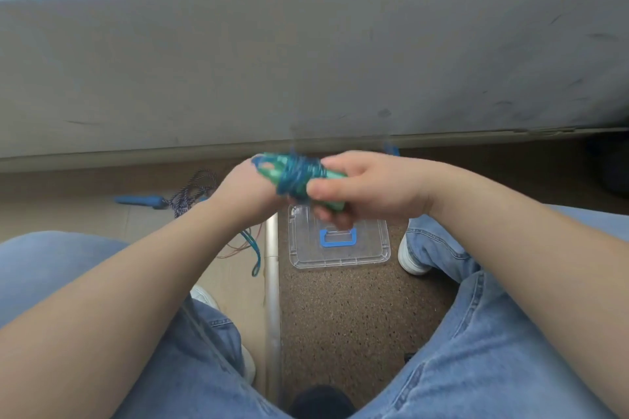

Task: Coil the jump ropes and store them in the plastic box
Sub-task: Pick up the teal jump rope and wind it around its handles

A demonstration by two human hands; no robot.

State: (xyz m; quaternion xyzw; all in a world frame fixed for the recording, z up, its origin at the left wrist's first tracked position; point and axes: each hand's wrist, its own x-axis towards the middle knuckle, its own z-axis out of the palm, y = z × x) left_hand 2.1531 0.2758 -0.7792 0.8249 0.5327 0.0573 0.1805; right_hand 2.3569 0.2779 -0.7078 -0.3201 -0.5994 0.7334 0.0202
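On the floor [340,316] before a grey ledge, the lidded plastic box [340,248] lay below the left hand [245,187] and right hand [360,187], both clenched on the green jump rope [296,175], whose coils could slip off if either grip loosened.

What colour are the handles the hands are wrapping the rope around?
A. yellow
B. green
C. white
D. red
B: the handles held between the left hand and right hand are green, with the blue-green rope wound round them.
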